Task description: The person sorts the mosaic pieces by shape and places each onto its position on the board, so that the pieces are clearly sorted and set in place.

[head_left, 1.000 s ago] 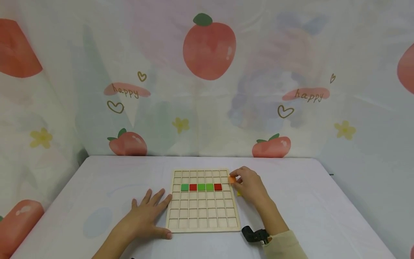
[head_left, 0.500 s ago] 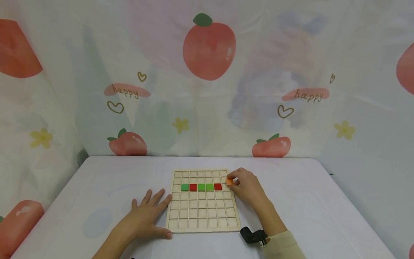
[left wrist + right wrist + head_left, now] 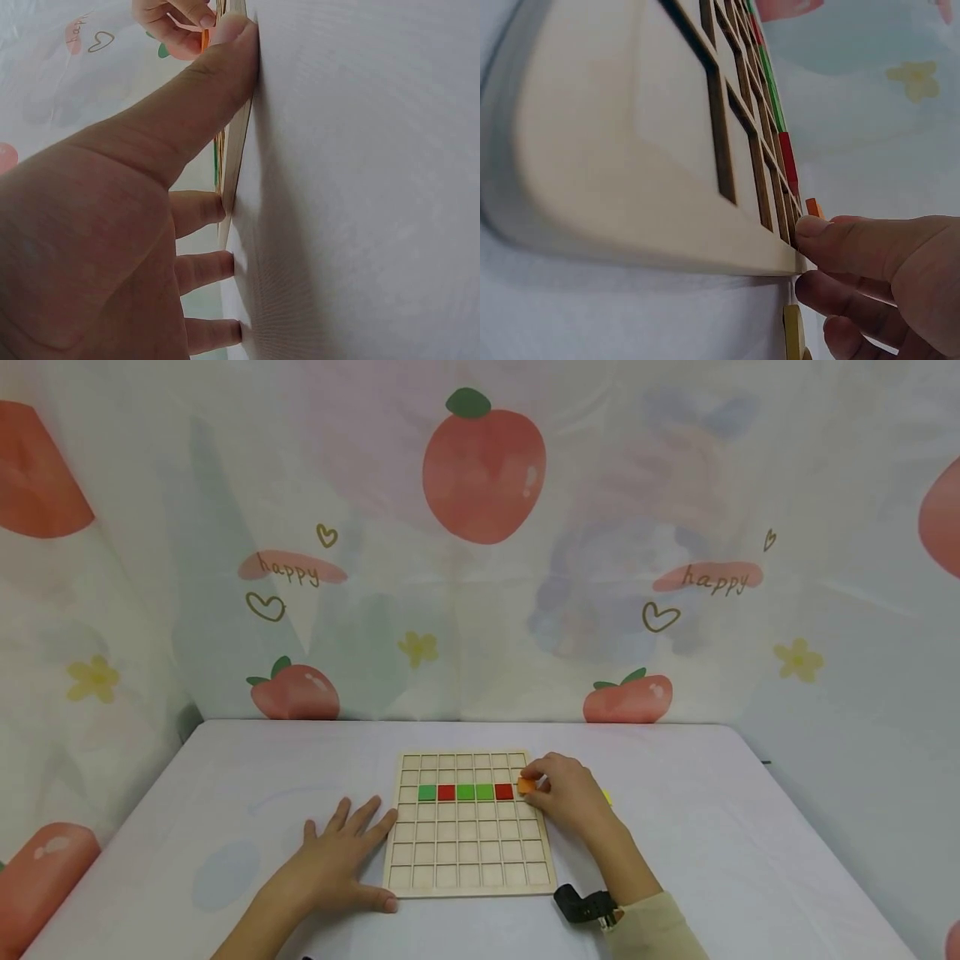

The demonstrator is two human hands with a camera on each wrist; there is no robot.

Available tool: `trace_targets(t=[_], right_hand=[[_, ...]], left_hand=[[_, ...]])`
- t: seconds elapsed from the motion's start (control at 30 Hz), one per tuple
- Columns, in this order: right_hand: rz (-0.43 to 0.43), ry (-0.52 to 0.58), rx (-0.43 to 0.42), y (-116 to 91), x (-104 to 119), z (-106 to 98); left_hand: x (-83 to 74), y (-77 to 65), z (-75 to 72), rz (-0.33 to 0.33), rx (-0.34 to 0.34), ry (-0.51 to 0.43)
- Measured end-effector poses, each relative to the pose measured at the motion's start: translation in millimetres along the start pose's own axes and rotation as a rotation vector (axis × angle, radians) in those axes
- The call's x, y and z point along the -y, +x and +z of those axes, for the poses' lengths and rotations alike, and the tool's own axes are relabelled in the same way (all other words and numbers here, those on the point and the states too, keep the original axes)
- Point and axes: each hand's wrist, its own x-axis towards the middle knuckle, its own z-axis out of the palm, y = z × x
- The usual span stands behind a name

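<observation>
A square wooden grid board point(image 3: 468, 853) lies on the table. One row holds green point(image 3: 427, 792), red point(image 3: 446, 792), light green point(image 3: 475, 792) and red point(image 3: 504, 792) tiles side by side. My right hand point(image 3: 573, 795) pinches an orange tile point(image 3: 527, 786) between thumb and fingers at the board's right edge, level with that row's end. In the right wrist view the orange tile point(image 3: 814, 208) is partly hidden behind the thumb. With fingers spread, my left hand point(image 3: 333, 864) touches the board's left side; its thumb point(image 3: 202, 90) lies along the near left corner.
A bit of yellow point(image 3: 607, 797) peeks out beyond the right wrist. The right wrist view has a yellow tile point(image 3: 793, 331) on the table beside the board. A black wrist device point(image 3: 583, 905) sits on the right forearm. Patterned cloth point(image 3: 457, 610) stands behind the table.
My right hand has carried the orange tile left and slightly nearer, from beside the board onto its right edge. Yellow now shows right of the wrist. The left hand stays put.
</observation>
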Motion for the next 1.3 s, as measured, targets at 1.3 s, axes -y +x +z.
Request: trace_targets(t=[1.3], right_hand=[[0.016,-0.052,0.034,-3.0,7.2,-0.9]], left_hand=[[0.6,1.1,1.7,0.004,-0.004,0.01]])
